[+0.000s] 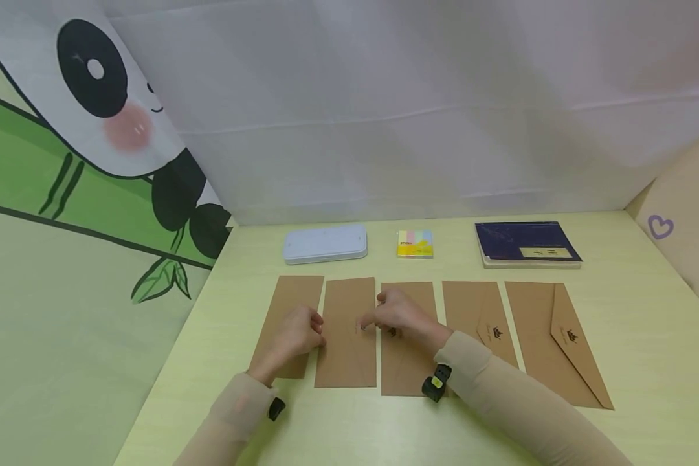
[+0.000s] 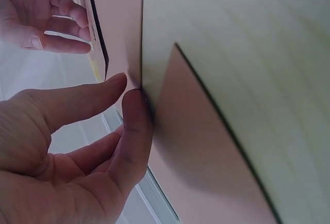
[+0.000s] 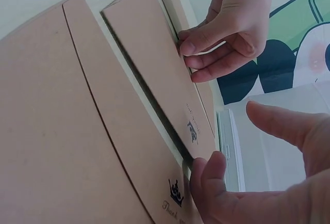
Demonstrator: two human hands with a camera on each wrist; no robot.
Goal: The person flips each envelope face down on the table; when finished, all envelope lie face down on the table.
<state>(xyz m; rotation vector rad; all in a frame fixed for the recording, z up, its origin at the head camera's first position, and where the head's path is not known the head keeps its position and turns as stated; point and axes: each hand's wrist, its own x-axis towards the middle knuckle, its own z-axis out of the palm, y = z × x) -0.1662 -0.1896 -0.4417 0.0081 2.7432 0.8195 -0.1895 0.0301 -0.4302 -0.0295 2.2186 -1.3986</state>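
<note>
Several brown paper envelopes lie in a row. My left hand [image 1: 298, 335] is over the gap between the leftmost envelope [image 1: 294, 291] and the second envelope [image 1: 346, 362]; its thumb and fingertips touch the second envelope's left edge in the left wrist view. My right hand [image 1: 404, 314] reaches over the third envelope [image 1: 408, 372] to the second one's right side. In the right wrist view, its bent fingers [image 3: 214, 170] meet that edge while the thumb stands well apart. A crown and lettering are printed on the second envelope's flap, partly covered by the right hand in the head view.
Farther right lie a fourth envelope [image 1: 472, 304] and a fifth envelope [image 1: 530, 336], each with a crown-printed flap. Behind the row are a white case [image 1: 325, 244], a sticky-note pack [image 1: 415, 244] and a dark blue book [image 1: 518, 239]. A white cloth [image 1: 413, 129] hangs behind the table.
</note>
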